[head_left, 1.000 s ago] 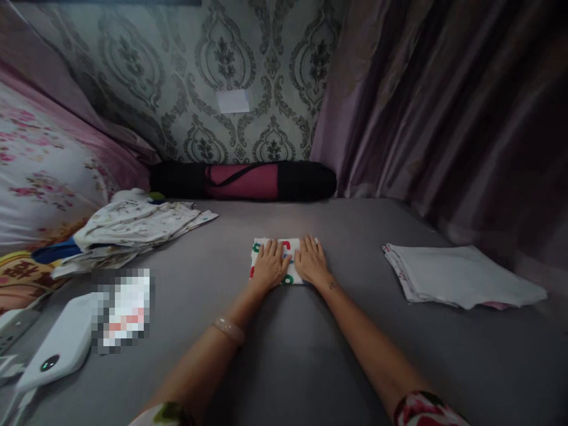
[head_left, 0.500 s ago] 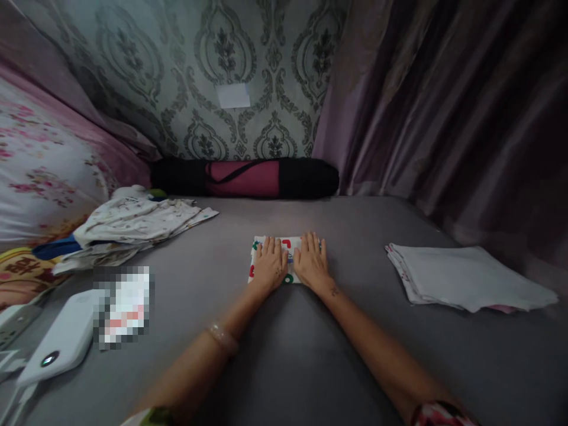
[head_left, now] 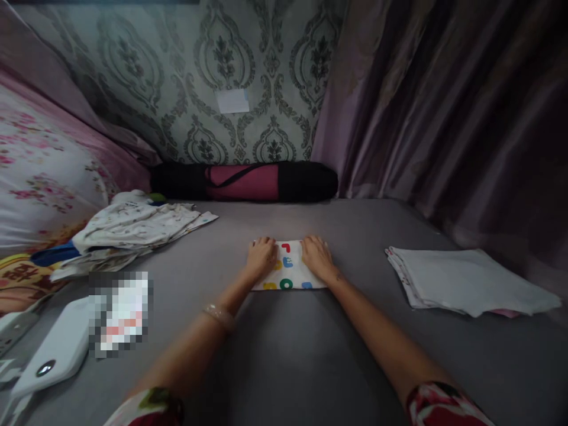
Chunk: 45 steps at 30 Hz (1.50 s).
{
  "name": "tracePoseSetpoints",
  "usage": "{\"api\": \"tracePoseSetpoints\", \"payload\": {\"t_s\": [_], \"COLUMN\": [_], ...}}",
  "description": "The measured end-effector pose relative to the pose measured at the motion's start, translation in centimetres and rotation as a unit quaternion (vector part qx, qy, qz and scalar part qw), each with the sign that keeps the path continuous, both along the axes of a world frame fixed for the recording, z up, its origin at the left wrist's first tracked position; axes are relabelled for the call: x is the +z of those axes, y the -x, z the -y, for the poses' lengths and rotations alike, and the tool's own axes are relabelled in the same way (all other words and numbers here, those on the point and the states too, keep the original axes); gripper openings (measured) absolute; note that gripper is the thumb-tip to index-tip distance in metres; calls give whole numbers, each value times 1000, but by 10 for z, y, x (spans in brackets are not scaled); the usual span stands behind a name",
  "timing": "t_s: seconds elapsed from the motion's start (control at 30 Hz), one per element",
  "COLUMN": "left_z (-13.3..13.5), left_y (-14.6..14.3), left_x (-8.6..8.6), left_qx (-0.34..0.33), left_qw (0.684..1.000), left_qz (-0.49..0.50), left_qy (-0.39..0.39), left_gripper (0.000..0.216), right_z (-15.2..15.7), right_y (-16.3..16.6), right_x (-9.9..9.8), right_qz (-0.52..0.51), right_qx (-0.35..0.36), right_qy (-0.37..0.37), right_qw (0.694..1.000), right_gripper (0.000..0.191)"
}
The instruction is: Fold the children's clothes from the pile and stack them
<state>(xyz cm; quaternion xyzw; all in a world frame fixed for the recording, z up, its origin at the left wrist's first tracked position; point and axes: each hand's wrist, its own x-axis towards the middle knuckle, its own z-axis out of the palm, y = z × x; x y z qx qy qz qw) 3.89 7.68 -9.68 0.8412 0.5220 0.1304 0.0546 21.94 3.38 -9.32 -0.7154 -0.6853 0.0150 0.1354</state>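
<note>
A small folded white cloth (head_left: 288, 273) printed with red, blue, green and yellow letters lies flat on the grey sheet. My left hand (head_left: 261, 258) has its fingers bent over the cloth's far left corner. On the opposite side, my right hand (head_left: 318, 258) is curled in the same way over the far right corner. Both hands look closed on the cloth, though the fingertips are partly hidden. Between them the printed middle shows. The left wrist wears a pale bangle (head_left: 219, 317).
To the right lies a stack of folded white cloths (head_left: 465, 278). Rumpled printed clothes (head_left: 133, 225) are heaped at the left, near a white power bank (head_left: 62, 346) with cables and a blurred packet (head_left: 124, 316). A black and maroon long bag (head_left: 244, 181) rests against the wall.
My hands lay flat with fingers stretched on the cloth; now they have moved apart toward its sides and the fingers are bent at its far corners. More of the print shows.
</note>
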Motion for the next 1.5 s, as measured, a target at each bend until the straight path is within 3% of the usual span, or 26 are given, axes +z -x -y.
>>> {"api": "tracePoseSetpoints", "payload": {"t_s": [0.13,0.27,0.57,0.8,0.97,1.07,1.17,1.23,1.3,1.37,1.43,1.5], "left_z": [-41,-68,-74,-58,-47,-41,-31,-19,-3,14,29,38], "left_y": [19,31,30,41,53,56,58,61,64,68,73,79], "left_x": [6,7,10,26,65,93,108,103,83,54,25,4], "left_qx": [62,64,81,30,-62,-94,-139,-150,-142,-149,-202,-236], "left_qw": [991,976,944,923,873,876,903,929,957,974,973,968], "left_qz": [40,68,137,230,344,373,361,316,244,160,92,65], "left_qy": [114,195,288,306,339,291,187,119,72,55,63,63], "left_gripper": [21,17,22,21,32,38,30,25,22,28,41,48], "right_z": [-17,-30,-52,-36,-23,-14,0,14,33,53,71,81], "right_y": [-26,-38,-46,-49,-62,-64,-62,-59,-57,-57,-59,-63], "right_x": [2,5,27,33,61,92,108,101,79,50,26,13], "right_qz": [9,-16,-82,-142,-198,-235,-206,-155,-94,-47,-27,-33], "right_qx": [38,46,38,56,113,143,145,153,174,209,250,271], "right_qy": [57,132,243,217,135,66,14,-32,-57,-32,27,67], "right_qw": [998,990,966,964,964,959,968,975,979,976,968,960], "right_gripper": [36,36,37,38,36,36,31,28,32,41,52,58]}}
